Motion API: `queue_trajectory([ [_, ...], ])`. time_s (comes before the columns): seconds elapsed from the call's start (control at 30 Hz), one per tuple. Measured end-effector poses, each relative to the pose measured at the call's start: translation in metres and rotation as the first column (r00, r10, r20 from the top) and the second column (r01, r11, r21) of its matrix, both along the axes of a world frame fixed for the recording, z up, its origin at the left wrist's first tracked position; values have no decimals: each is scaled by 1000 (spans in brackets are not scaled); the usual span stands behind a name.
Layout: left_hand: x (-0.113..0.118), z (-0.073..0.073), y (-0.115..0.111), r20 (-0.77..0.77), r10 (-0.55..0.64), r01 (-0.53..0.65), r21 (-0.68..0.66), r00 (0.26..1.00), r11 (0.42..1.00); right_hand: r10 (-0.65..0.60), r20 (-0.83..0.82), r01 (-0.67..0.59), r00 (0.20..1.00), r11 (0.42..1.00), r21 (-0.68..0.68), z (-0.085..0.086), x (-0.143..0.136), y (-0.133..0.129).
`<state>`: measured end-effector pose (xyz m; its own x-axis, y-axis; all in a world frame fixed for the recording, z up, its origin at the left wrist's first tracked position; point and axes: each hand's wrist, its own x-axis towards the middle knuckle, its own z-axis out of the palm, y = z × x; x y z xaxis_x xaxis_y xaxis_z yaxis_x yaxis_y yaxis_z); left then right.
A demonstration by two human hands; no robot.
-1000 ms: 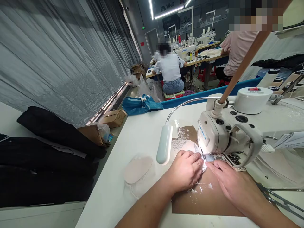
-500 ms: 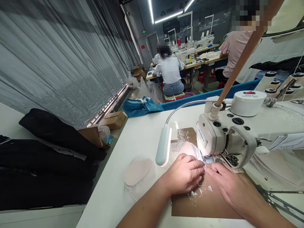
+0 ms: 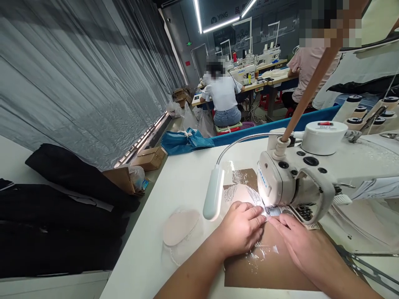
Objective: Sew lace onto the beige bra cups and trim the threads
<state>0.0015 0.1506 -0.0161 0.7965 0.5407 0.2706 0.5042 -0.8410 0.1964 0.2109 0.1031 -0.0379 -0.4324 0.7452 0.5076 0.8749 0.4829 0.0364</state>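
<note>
Beneath the white sewing machine head with blue lettering [image 3: 274, 178], your left hand [image 3: 243, 226] presses the pale pink, lace-edged fabric piece [image 3: 241, 193], its grip curled low, fingertips near the needle area. Your right hand [image 3: 297, 236] lies flatter just beside it (whether either grip pinches cloth, you cannot tell from here). Both rest over the brown sheet [image 3: 271, 270] on your white worktop [image 3: 137, 253], left of which sits a beige oval pad [image 3: 181, 227].

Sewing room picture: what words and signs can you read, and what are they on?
"JUKI", first letter faint: near sewing machine
"JUKI": far sewing machine
"YING": back wall
"品": same wall
Too blurred or small: other wall writing, green sign, round white unit's label
</note>
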Motion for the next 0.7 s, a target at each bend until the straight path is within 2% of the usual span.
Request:
queue_trajectory([
  [0.17,-2,1,3,-8,54,-54,5,999,999,38,10,-38,999,998,-41,-8,6,0],
  [0.33,-4,-3,5,5,108,-108,26,994,994,52,41,-51,998,998,-27,-21,13,0],
  [0.5,-8,-9,6,37,184,-186,39,982,982,110,53,-112,993,993,42,-19,17,3],
  [0.7,-13,-13,5,3,291,-290,-47,957,956,169,54,-172,984,983,67,-18,19,7],
])
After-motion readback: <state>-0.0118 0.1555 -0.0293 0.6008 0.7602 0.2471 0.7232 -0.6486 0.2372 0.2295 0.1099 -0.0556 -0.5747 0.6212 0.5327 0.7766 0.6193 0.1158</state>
